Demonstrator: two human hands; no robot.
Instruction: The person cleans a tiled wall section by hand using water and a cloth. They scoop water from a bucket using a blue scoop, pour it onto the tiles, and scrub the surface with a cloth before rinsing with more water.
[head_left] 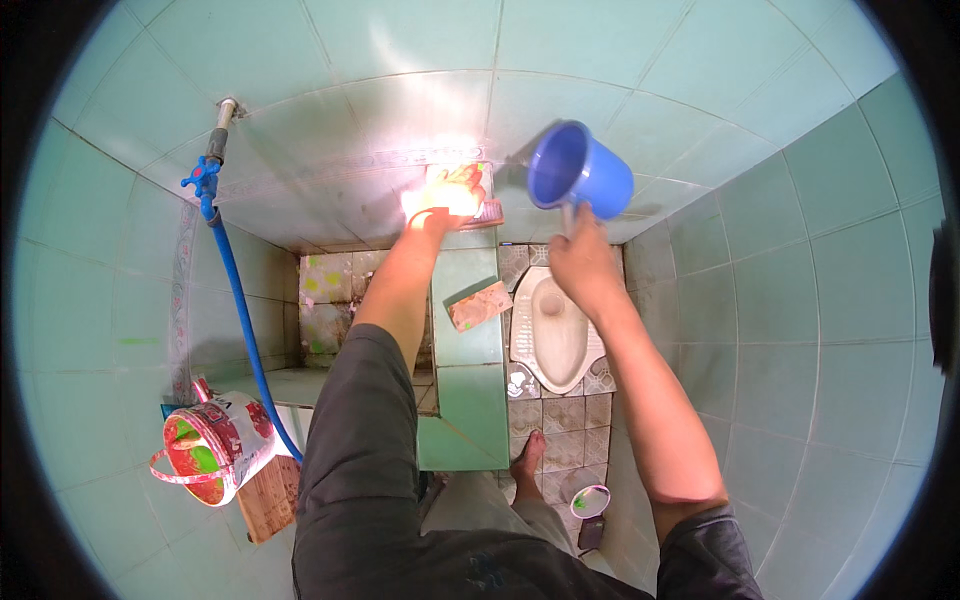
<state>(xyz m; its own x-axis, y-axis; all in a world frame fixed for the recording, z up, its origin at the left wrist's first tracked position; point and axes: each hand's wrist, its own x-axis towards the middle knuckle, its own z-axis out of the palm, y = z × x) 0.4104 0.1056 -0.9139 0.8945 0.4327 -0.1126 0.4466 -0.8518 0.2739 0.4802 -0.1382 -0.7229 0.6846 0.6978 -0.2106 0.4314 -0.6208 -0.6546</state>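
Observation:
My right hand (pixel 582 250) is closed round the handle of a blue plastic dipper (pixel 610 180), which is raised near the far wall with its mouth tipped to the left. At the far end of the green tiled ledge, my left hand (pixel 450 196) is stretched out, its fingers apart but partly washed out by strong glare. Beside it on the ledge is a reddish-brown object (pixel 488 214), perhaps a brush; its kind is unclear. A stained, pinkish-white block (pixel 480 306) lies slantwise on the ledge nearer to me.
A squat toilet (pixel 558 335) is set in the floor right of the ledge. At left are a tap (pixel 203 178) with a blue hose (pixel 248 330) and a paint-stained bucket (pixel 225 445) on a wooden board (pixel 268 500). A small round container (pixel 590 501) stands near my foot.

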